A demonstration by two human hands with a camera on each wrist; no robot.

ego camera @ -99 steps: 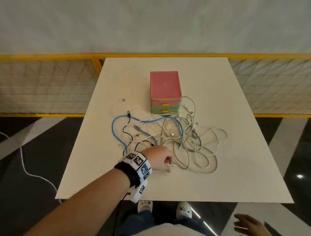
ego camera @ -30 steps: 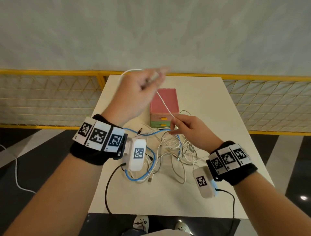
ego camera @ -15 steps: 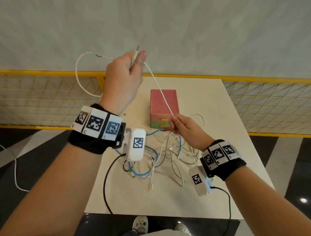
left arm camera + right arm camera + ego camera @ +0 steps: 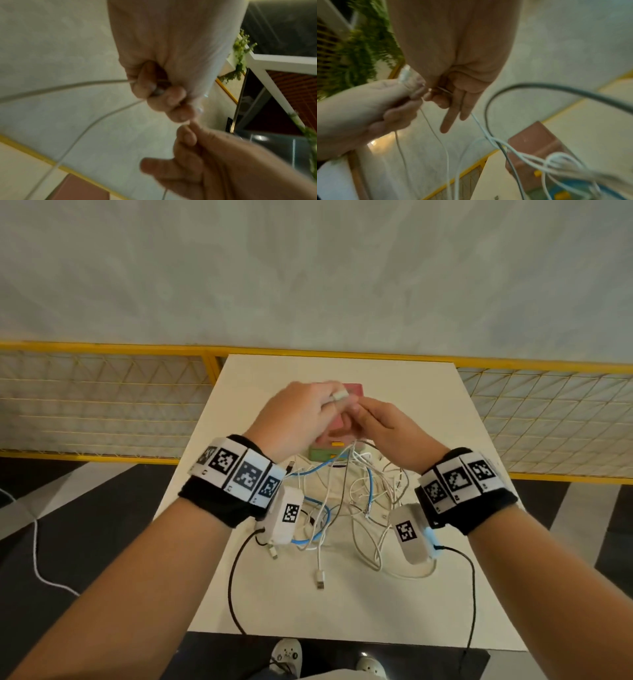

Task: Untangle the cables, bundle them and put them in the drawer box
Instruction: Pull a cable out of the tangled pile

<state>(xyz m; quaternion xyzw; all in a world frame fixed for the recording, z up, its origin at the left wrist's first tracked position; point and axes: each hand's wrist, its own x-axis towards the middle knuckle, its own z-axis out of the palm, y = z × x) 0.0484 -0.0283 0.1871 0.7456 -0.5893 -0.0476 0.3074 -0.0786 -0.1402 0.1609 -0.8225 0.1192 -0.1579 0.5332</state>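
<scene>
two hands (image 4: 342, 419) pinching white cable (image 4: 481, 127), above drawer box (image 4: 327, 453)

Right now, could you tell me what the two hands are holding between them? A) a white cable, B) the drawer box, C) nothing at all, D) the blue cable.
A: the left hand grips a white cable with its plug at the fingertips, and the right hand pinches the same cable beside it; the blue cable lies in the tangle on the table, and the drawer box stands untouched behind.
</scene>
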